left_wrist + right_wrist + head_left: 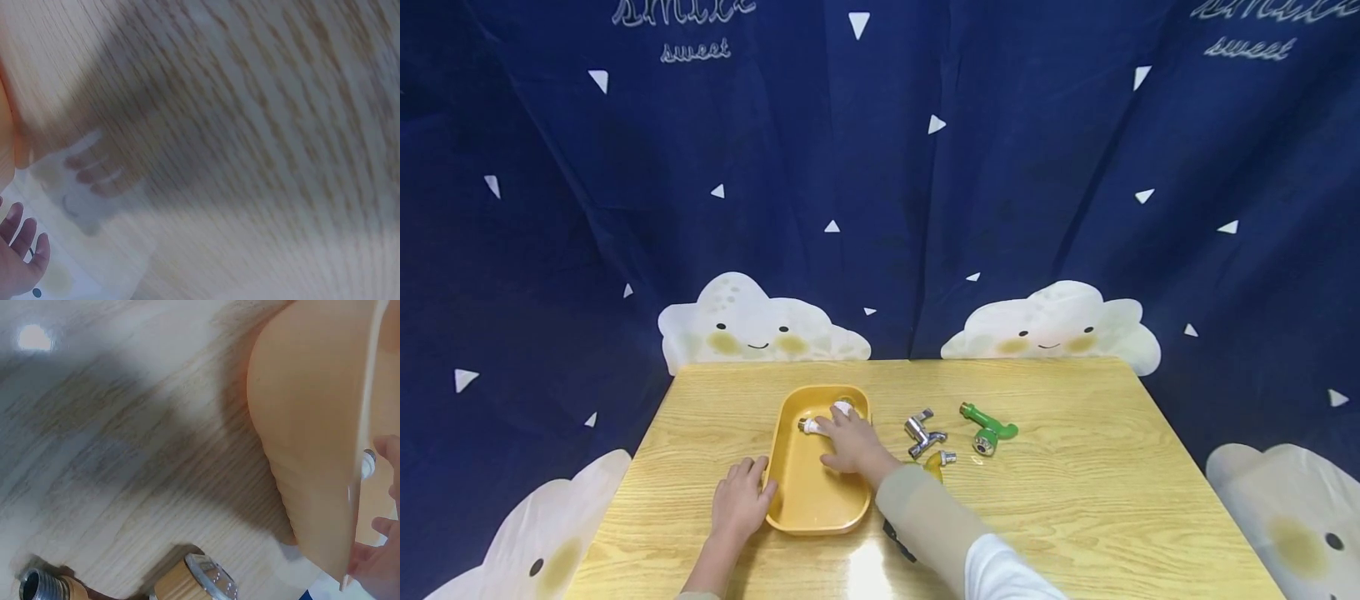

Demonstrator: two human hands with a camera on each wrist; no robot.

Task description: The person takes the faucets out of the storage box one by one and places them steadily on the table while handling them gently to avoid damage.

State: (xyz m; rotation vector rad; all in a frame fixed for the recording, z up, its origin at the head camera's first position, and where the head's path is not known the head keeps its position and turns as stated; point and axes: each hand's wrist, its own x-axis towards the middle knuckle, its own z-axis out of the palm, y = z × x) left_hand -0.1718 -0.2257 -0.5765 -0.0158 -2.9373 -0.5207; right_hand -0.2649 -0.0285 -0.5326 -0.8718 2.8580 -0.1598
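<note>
A yellow plastic tray [812, 500] stands on the table, with a white tap [811, 426] lying in its far half. Over this tap is my right hand [853, 442], palm down, its spread fingers touching it and covering its middle. In the right wrist view, the white tap [368, 464] shows just past the tray wall [312, 425], beside the fingers. My left hand [742, 497] rests at the tray's left rim, fingers fairly straight and thumb against the edge. Only its fingers and part of the palm appear in the left wrist view.
Right of the tray lie a chrome tap [919, 432], a green tap [988, 427] and a yellow tap [935, 463], the last partly behind the right sleeve. A black object [897, 540] shows under that forearm. A dark blue curtain [880, 167] hangs behind the table.
</note>
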